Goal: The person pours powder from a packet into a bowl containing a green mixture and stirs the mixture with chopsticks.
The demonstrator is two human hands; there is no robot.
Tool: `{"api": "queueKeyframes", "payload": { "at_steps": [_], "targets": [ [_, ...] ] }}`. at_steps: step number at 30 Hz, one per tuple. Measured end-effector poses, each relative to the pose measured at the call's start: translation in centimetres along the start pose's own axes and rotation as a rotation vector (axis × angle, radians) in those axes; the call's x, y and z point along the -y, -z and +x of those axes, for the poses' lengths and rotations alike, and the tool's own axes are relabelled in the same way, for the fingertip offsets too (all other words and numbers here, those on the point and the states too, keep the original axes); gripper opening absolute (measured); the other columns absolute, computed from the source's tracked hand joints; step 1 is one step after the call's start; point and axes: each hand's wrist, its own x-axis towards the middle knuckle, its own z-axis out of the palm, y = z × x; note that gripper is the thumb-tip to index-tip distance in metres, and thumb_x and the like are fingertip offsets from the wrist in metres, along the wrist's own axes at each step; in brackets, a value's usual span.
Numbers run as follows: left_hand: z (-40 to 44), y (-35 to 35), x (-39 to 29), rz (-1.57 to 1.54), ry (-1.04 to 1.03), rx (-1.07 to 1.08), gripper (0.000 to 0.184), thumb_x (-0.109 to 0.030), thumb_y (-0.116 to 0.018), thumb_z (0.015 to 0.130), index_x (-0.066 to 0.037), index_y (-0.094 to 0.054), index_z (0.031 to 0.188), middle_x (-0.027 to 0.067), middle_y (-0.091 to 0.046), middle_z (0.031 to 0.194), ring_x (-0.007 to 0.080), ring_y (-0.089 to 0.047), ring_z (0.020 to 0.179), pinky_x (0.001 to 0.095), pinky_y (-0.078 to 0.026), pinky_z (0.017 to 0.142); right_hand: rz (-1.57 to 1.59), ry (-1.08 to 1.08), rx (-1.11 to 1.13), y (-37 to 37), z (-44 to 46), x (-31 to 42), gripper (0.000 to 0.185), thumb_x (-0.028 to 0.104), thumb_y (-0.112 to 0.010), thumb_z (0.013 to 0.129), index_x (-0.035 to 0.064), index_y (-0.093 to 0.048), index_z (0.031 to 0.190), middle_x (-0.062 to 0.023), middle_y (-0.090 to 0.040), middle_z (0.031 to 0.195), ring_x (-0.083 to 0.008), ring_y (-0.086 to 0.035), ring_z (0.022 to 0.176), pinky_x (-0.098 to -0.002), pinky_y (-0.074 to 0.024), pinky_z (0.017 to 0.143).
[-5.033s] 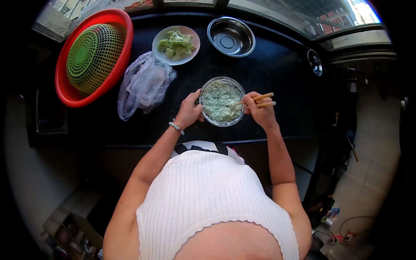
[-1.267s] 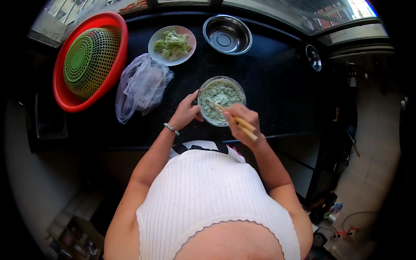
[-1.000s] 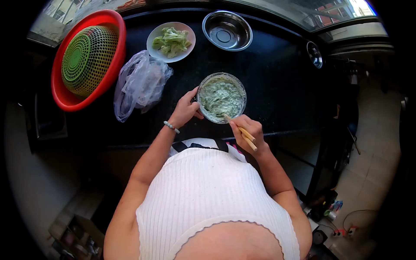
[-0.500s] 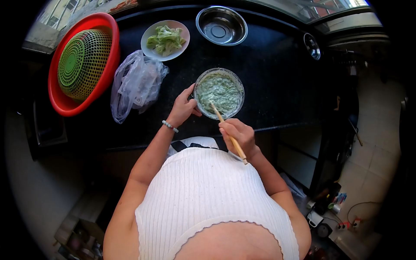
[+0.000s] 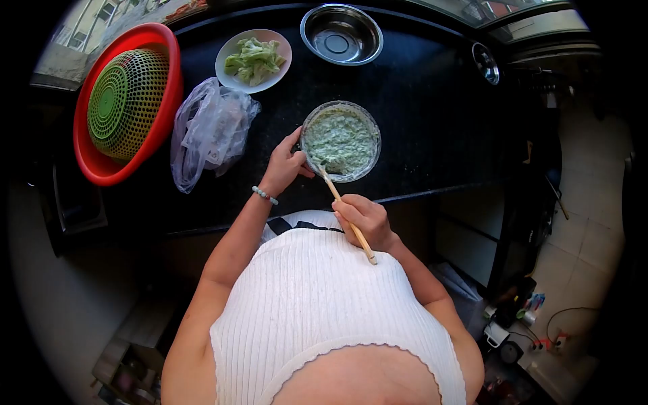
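A clear bowl [image 5: 341, 111] sits on the dark counter in front of me, holding a thick, pale green-and-white mixture [image 5: 343, 142]. My left hand [image 5: 287, 163] grips the bowl's left side, with the fingers partly hidden behind its wall. My right hand [image 5: 366, 219] is closed around wooden chopsticks [image 5: 332, 187], just below and to the right of the bowl. Their tips touch the mixture near the bowl's lower-left edge, and their back ends slant down toward my white top.
Left of the bowl lies a translucent plastic bag [image 5: 212, 131]. Beyond it are a red basin [image 5: 86, 145] with a green strainer [image 5: 128, 101] and a white plate [image 5: 280, 75] of pale green leaves. A steel bowl [image 5: 342, 35] stands at the back of the counter [image 5: 439, 121].
The chopstick tips have moved from inside the mixture to the bowl's lower-left edge. My right hand has shifted slightly down and left. My left hand stays on the bowl.
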Motion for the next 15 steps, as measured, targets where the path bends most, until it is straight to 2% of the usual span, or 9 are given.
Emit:
{"api": "queueKeyframes", "payload": {
  "at_steps": [4, 9, 13, 15],
  "targets": [
    [0.0, 0.0, 0.0, 0.0, -0.004, 0.008, 0.067, 0.004, -0.044, 0.082, -0.002, -0.032, 0.147, 0.0126, -0.063, 0.103, 0.0178, -0.067, 0.072, 0.0301, -0.061, 0.061, -0.082, -0.081, -0.047, 1.9, -0.5, -1.5, 0.011, 0.0, -0.069, 0.079, 0.0, -0.064, 0.089, -0.0121, -0.063, 0.082, -0.0251, -0.065, 0.064, -0.0305, -0.0538, 0.055],
    [-0.1, -0.1, -0.1, 0.009, 0.007, -0.006, 0.066, 0.005, -0.044, 0.082, -0.001, -0.033, 0.147, 0.0128, -0.062, 0.108, 0.0175, -0.067, 0.071, 0.0295, -0.061, 0.06, 0.033, -0.063, -0.046, 0.6, 0.1, 0.6, 0.011, -0.001, -0.069, 0.079, 0.0011, -0.065, 0.089, -0.0114, -0.063, 0.084, -0.0232, -0.066, 0.064, -0.0286, -0.0532, 0.054],
    [-0.4, -0.9, -0.3, 0.174, -0.126, -0.089, 0.068, 0.009, -0.046, 0.078, 0.001, -0.034, 0.145, 0.0133, -0.058, 0.116, 0.0165, -0.066, 0.066, 0.0275, -0.059, 0.056, 0.034, -0.149, -0.102, 1.1, -1.2, -0.6, 0.008, -0.001, -0.067, 0.081, 0.0004, -0.066, 0.089, -0.0131, -0.065, 0.082, -0.0257, -0.066, 0.067, -0.0307, -0.0539, 0.058],
    [-0.3, -1.0, -0.8, 0.265, -0.168, -0.091, 0.069, 0.011, -0.047, 0.077, 0.002, -0.035, 0.144, 0.0135, -0.056, 0.12, 0.016, -0.066, 0.064, 0.0266, -0.057, 0.054, 0.096, -0.252, -0.078, 2.9, -1.5, -1.4, 0.004, -0.001, -0.062, 0.086, -0.0013, -0.065, 0.087, -0.0135, -0.067, 0.083, -0.0247, -0.066, 0.073, -0.0311, -0.0536, 0.065]
  ]
}}
